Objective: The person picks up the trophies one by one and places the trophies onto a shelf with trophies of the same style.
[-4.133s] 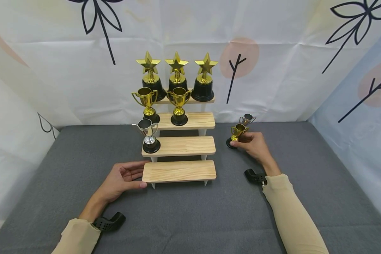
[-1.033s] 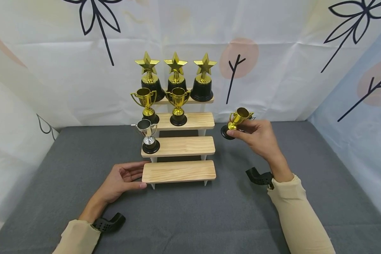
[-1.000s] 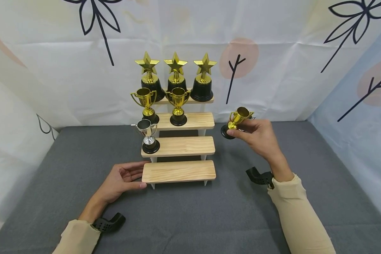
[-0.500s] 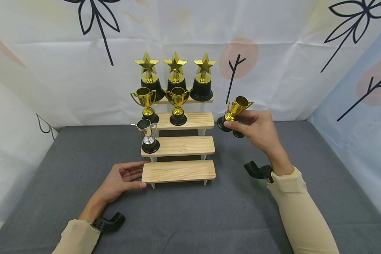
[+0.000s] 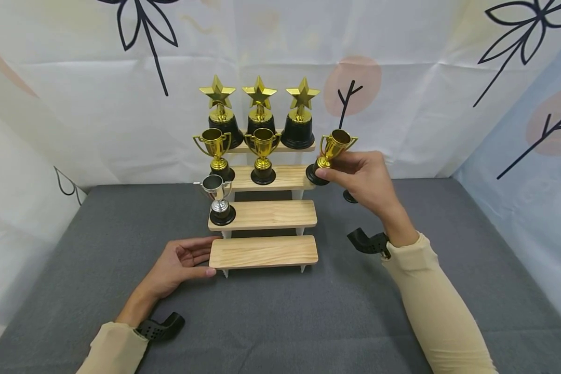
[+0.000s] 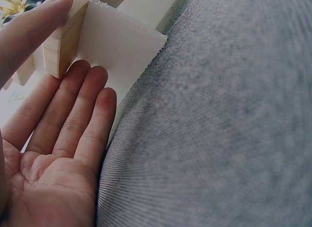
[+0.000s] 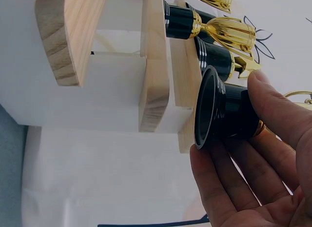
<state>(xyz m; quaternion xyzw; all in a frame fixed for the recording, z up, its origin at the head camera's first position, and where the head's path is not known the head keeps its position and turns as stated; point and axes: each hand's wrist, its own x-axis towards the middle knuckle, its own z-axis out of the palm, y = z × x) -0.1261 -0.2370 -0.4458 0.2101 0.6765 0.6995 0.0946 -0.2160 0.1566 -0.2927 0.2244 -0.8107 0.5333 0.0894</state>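
My right hand (image 5: 369,179) pinches a gold trophy cup (image 5: 336,144) with a black base, tilted to the right. The base overlaps the right end of the second shelf from the top in the head view. In the right wrist view the black base (image 7: 233,110) hangs between thumb and fingers, its hollow underside facing the shelf edges. My left hand (image 5: 173,267) rests at the left end of the lowest shelf of a wooden stepped stand (image 5: 264,252). Straight fingers (image 6: 90,117) touch the wood and white support, thumb at the front corner.
Three gold star trophies (image 5: 300,124) line the top shelf. Two gold cups (image 5: 264,150) stand on the shelf below, and a silver cup (image 5: 219,200) on the third. Behind the right hand, a black base (image 5: 350,196) shows on the grey table (image 5: 280,322); its top is hidden.
My right hand has lifted the gold trophy cup off the table and carried it up and left to the second shelf's right end. The left hand has stayed in place.
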